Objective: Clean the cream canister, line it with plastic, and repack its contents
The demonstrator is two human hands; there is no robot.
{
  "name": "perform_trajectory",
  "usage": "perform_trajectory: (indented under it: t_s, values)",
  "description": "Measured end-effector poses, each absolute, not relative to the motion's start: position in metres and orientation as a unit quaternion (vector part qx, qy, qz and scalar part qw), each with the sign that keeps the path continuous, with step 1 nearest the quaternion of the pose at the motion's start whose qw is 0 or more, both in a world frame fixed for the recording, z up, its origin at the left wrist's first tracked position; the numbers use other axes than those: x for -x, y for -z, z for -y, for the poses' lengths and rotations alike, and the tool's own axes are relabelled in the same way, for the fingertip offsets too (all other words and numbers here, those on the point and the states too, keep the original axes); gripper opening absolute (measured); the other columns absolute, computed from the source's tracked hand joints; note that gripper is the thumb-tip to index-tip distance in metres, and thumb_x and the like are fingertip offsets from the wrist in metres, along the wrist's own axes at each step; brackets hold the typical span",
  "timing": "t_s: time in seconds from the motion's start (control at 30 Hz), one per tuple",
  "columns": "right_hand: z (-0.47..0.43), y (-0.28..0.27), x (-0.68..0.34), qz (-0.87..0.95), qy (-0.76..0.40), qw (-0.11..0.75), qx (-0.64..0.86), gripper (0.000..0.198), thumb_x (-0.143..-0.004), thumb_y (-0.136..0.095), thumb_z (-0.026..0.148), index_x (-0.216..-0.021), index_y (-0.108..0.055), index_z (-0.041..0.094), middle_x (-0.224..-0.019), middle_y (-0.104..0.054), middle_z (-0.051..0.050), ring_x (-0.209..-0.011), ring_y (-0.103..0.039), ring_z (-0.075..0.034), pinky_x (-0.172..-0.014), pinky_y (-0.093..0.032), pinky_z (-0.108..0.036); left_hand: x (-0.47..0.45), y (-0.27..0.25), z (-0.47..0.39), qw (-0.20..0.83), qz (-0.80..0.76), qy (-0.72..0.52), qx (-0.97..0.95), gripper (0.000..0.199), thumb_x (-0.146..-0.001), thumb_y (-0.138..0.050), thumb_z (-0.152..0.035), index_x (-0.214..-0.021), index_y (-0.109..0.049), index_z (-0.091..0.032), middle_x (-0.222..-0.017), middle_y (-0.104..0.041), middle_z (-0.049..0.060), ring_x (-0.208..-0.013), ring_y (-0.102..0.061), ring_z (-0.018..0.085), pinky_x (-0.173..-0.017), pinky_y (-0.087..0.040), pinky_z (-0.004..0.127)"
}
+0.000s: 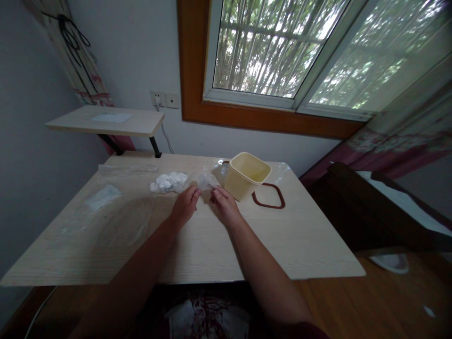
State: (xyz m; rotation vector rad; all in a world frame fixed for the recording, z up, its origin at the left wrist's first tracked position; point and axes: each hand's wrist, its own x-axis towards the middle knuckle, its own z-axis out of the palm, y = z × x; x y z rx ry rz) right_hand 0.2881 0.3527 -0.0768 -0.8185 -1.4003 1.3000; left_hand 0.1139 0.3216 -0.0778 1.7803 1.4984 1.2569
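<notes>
My left hand (pixel 185 204) and my right hand (pixel 223 202) meet near the middle of the wooden table (pixel 303 235), both pinching the edge of a thin clear plastic bag (pixel 204 180). A crumpled white bundle (pixel 168 181) lies just left of the bag, beyond my left hand. A pale yellow tub (pixel 246 174) stands tilted right beside my right hand. A dark red rectangular ring (pixel 269 197) lies flat on the table at the tub's right.
Clear plastic sheets (pixel 103 197) lie on the table's left part. A raised shelf (pixel 106 121) stands at the back left by a wall socket (pixel 164 100). A window is behind; dark furniture (pixel 367 212) sits to the right.
</notes>
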Motion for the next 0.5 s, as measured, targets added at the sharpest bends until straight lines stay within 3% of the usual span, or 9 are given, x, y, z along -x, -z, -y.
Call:
perform_trajectory:
  t_s: [0.17,0.37,0.5]
  values:
    - [-0.3568,0.0807,-0.2892,0.641,-0.502,0.498,0.299,0.029,-0.089,-0.068,0.049,-0.077,-0.073,0.022,-0.083,-0.054,-0.001,-0.082,-0.053,-0.017,-0.079,-0.045,-0.03,-0.1135,0.0742,-0.3178,0.28,-0.522,-0.447,-0.671,0.032,-0.102,-0.043,-0.041,-0.079,-0.053,-0.022,-0.057,-0.05,-0.004,-0.052,-0.053,0.015,-0.06,-0.037,0.028]
    - [-0.3546,0.0758,-0.2877,0.645,-0.495,0.497,0.303,0.03,-0.083,-0.075,0.052,-0.077,-0.077,0.023,-0.087,-0.057,-0.003,-0.088,-0.056,-0.019,-0.082,-0.047,-0.033,-0.1147,0.0729,-0.318,0.303,-0.462,-0.425,-0.717,0.036,-0.101,-0.04,-0.042,-0.081,-0.06,-0.02,-0.07,-0.059,0.002,-0.07,-0.056,0.017,-0.07,-0.042,0.029]
    - [-0.354,0.0751,-0.2881,0.651,-0.53,0.467,0.278,0.035,-0.085,-0.073,0.054,-0.072,-0.075,0.021,-0.09,-0.059,-0.005,-0.09,-0.056,-0.02,-0.085,-0.046,-0.033,-0.1135,0.0723,-0.3175,0.327,-0.462,-0.398,-0.722,0.045,-0.102,-0.033,-0.045,-0.082,-0.063,-0.017,-0.066,-0.057,0.001,-0.066,-0.054,0.016,-0.07,-0.043,0.029]
